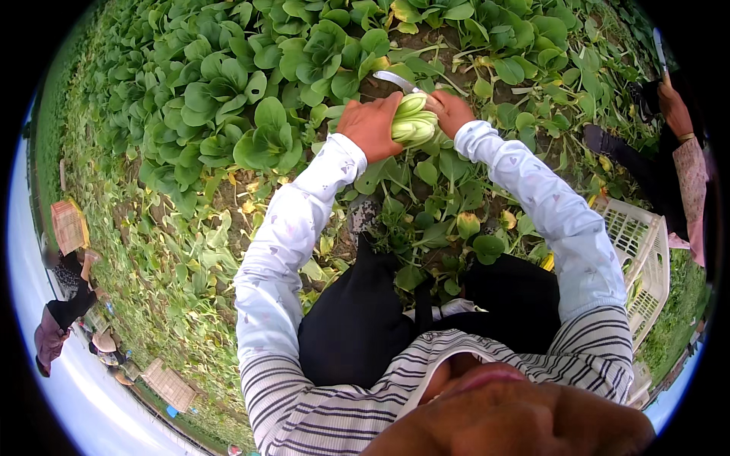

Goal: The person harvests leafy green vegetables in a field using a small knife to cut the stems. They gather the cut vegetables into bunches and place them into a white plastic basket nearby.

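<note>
My left hand (369, 128) is wrapped around a bunch of bok choy (414, 124), whose pale green stalk bases face me. The leaves beyond my fingers are mostly hidden. From my right hand (453, 113) a curved harvesting knife (397, 80) sticks out, its blade pointing left beyond the bunch. The knife's handle lies inside that hand and is mostly covered. My right fingers are close against the right side of the stalks; whether they also grip them is hard to tell.
Growing bok choy (219, 91) fills the upper left. Cut leaves (433, 228) litter the soil before my knees. A white plastic crate (641, 256) stands at right, near a co-worker's hand (674, 108) holding a knife (660, 51). More people and crates (169, 385) are far left.
</note>
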The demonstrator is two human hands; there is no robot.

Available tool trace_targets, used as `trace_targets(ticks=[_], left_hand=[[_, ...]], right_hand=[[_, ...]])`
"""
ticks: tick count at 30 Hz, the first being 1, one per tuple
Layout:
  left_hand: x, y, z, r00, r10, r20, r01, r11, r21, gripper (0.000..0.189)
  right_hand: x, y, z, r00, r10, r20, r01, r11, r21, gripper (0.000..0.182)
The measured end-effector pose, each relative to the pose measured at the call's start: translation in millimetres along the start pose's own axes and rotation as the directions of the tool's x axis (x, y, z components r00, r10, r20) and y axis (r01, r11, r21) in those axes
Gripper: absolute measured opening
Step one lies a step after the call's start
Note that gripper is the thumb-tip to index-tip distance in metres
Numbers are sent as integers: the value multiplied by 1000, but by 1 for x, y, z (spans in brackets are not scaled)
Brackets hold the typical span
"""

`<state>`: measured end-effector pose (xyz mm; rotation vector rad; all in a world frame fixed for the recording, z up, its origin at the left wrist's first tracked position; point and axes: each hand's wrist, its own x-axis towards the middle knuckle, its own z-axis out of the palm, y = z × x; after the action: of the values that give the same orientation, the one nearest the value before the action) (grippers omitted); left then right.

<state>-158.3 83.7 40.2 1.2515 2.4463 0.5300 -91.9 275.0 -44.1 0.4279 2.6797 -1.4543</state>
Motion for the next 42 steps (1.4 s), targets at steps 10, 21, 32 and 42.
trace_targets(ticks=[10,21,32,42], left_hand=[[69,-96,13,895,-214,392,-24,854,520,58],[51,-139,12,966,-155,206,37,875,483,58],[33,-139,17,968,-129,214,-7,842,539,68],[-22,-71,-27,998,32,-61,-32,999,3,66]], right_hand=[[55,41,104,954,262,-143,-251,964,92,36],[61,39,113,970,240,-49,-239,971,17,33],[63,28,111,975,190,115,-162,963,-217,28],[3,-4,58,999,-31,40,25,991,128,39]])
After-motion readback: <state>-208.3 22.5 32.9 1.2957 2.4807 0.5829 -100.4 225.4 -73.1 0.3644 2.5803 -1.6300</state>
